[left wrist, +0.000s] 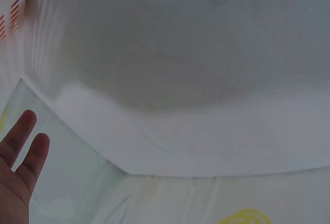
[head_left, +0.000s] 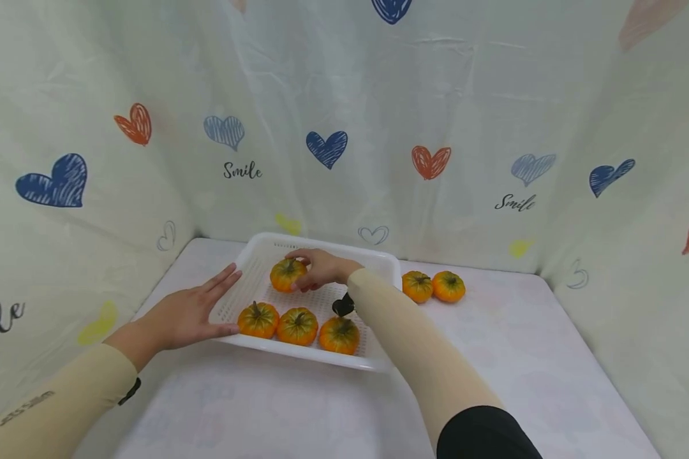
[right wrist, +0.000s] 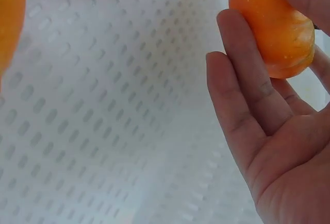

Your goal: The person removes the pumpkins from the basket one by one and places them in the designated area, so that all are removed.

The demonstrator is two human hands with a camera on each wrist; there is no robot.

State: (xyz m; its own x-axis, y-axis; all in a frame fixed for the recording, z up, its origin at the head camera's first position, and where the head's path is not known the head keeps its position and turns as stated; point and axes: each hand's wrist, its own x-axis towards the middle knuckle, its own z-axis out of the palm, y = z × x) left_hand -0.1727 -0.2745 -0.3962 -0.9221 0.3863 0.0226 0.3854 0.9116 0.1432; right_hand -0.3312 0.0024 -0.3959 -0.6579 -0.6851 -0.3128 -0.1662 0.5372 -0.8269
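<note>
My right hand grips a small orange-and-green pumpkin over the back left part of a white perforated plastic basket. Seen from the right wrist, thumb and fingers lie around the held pumpkin, above the slotted basket floor. Along the basket's front side sit three similar pumpkins in a row: a left one, a middle one and a right one. At the basket's left side my left hand has its fingers extended, thumb by the front left corner.
Two more pumpkins, one against the basket's right side in this view and one beside it, sit on the white-covered table. A curtain printed with hearts surrounds the table at the back and sides.
</note>
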